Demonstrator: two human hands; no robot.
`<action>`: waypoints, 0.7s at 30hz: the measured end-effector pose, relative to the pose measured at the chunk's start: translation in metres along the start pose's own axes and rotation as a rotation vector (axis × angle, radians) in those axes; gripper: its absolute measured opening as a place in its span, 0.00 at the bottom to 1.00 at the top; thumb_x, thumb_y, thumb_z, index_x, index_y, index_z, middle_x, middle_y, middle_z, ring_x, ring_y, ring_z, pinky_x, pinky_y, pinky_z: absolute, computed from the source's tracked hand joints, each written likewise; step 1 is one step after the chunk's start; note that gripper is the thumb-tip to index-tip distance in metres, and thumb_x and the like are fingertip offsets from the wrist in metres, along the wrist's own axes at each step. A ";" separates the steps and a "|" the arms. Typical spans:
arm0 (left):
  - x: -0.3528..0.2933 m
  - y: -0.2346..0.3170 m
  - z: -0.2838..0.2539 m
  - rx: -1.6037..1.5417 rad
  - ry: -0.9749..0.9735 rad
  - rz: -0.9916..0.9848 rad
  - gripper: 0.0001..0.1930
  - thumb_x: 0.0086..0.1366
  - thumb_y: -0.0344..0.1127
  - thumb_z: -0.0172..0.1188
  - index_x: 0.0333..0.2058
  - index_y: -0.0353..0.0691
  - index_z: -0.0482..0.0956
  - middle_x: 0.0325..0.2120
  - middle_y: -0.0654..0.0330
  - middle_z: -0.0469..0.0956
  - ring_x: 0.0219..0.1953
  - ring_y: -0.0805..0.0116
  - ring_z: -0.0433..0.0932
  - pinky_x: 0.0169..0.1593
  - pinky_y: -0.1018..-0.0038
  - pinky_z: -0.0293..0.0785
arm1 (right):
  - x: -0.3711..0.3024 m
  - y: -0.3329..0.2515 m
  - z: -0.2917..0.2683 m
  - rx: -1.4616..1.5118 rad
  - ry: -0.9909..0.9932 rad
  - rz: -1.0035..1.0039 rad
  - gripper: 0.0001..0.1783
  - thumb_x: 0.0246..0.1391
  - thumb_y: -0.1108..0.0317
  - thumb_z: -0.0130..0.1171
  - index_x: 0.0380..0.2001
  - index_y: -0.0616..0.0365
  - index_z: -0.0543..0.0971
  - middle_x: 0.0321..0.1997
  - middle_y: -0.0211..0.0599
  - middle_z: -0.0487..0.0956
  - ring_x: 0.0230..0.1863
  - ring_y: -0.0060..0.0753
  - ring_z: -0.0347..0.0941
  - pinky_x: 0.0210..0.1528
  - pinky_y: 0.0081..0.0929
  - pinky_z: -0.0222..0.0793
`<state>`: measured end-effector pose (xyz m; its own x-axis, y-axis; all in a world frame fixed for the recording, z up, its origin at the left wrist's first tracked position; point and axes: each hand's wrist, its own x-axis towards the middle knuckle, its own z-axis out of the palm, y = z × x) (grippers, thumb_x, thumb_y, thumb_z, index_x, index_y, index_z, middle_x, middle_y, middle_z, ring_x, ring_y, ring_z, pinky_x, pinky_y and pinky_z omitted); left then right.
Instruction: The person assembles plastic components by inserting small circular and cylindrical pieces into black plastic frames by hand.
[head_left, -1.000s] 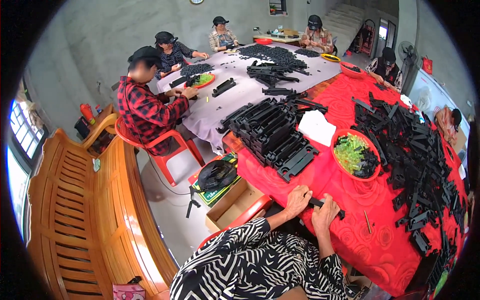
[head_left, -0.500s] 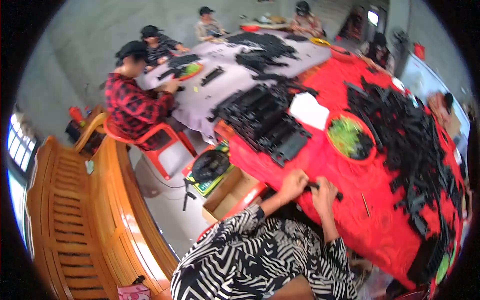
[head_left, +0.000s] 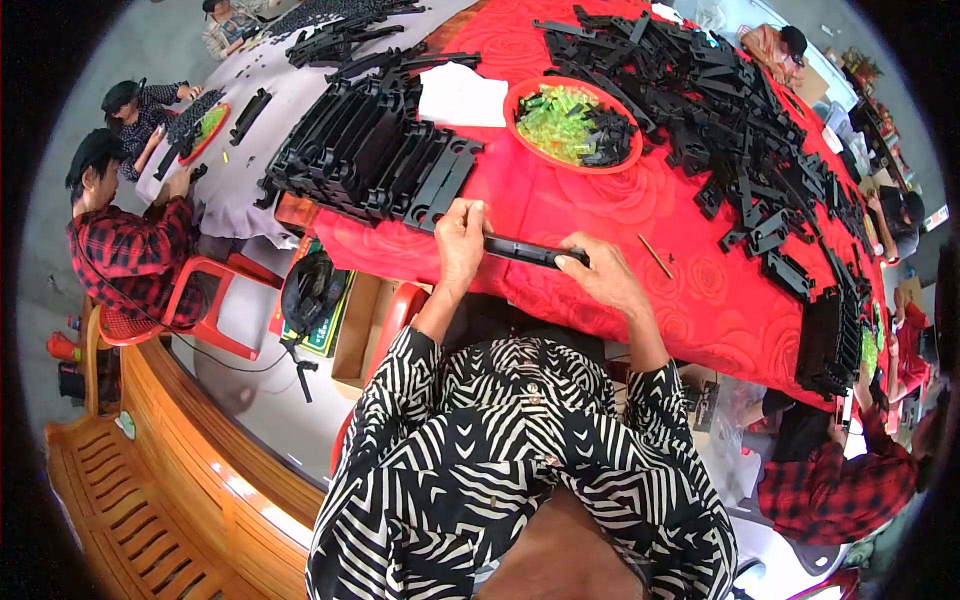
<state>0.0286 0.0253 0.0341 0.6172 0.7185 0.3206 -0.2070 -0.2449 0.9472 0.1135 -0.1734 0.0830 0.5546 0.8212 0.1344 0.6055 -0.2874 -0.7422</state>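
A long, narrow black plastic part (head_left: 522,250) lies level between my hands, over the near edge of the red-covered table (head_left: 590,215). My left hand (head_left: 461,243) is closed round its left end, fingertips pinched together. My right hand (head_left: 604,274) grips the other end, thumb on the near face. Just beyond my left hand stands a stack of similar black parts (head_left: 345,150), some lying flat at its near end. An orange-red basket (head_left: 514,132) beyond my hands holds small green pieces (head_left: 555,120) and black pieces (head_left: 608,137).
A big heap of loose black parts (head_left: 700,110) covers the table's right side. A white sheet (head_left: 462,95) lies beside the basket, a thin stick (head_left: 656,256) right of my right hand. An open cardboard box (head_left: 362,325) and wooden bench (head_left: 210,480) stand left. Several people sit around.
The view has swung to the right and down. My hands have drawn apart along the black part, each now near an end, so more of it shows between them.
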 end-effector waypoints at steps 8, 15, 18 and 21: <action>-0.003 0.027 -0.021 -0.306 0.184 -0.015 0.10 0.64 0.37 0.48 0.32 0.34 0.70 0.27 0.60 0.73 0.30 0.77 0.69 0.38 0.79 0.65 | -0.006 -0.037 0.009 0.095 0.224 -0.004 0.10 0.46 0.69 0.57 0.32 0.62 0.74 0.18 0.35 0.71 0.21 0.24 0.66 0.24 0.25 0.62; -0.032 0.031 -0.011 -0.211 0.337 0.054 0.16 0.61 0.35 0.52 0.45 0.34 0.62 0.41 0.57 0.66 0.41 0.71 0.66 0.49 0.74 0.62 | -0.007 -0.045 0.014 0.093 0.243 0.015 0.11 0.46 0.67 0.57 0.32 0.63 0.74 0.22 0.43 0.75 0.23 0.32 0.71 0.27 0.29 0.66; -0.043 0.044 -0.006 -0.233 0.343 0.015 0.16 0.60 0.34 0.53 0.44 0.34 0.63 0.39 0.57 0.67 0.41 0.69 0.66 0.47 0.74 0.63 | -0.008 -0.044 0.018 0.172 0.333 0.038 0.11 0.46 0.68 0.57 0.32 0.63 0.74 0.21 0.42 0.75 0.23 0.29 0.70 0.26 0.27 0.65; -0.053 0.057 0.002 -0.413 0.151 -0.266 0.19 0.57 0.35 0.57 0.44 0.34 0.61 0.40 0.55 0.67 0.44 0.68 0.66 0.48 0.74 0.63 | -0.007 -0.046 0.022 0.260 0.384 0.074 0.09 0.48 0.70 0.55 0.33 0.62 0.74 0.19 0.26 0.71 0.22 0.16 0.63 0.23 0.18 0.60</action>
<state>-0.0143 -0.0283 0.0712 0.5792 0.8144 0.0360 -0.3589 0.2151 0.9082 0.0690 -0.1552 0.1011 0.7918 0.5470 0.2717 0.4201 -0.1648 -0.8924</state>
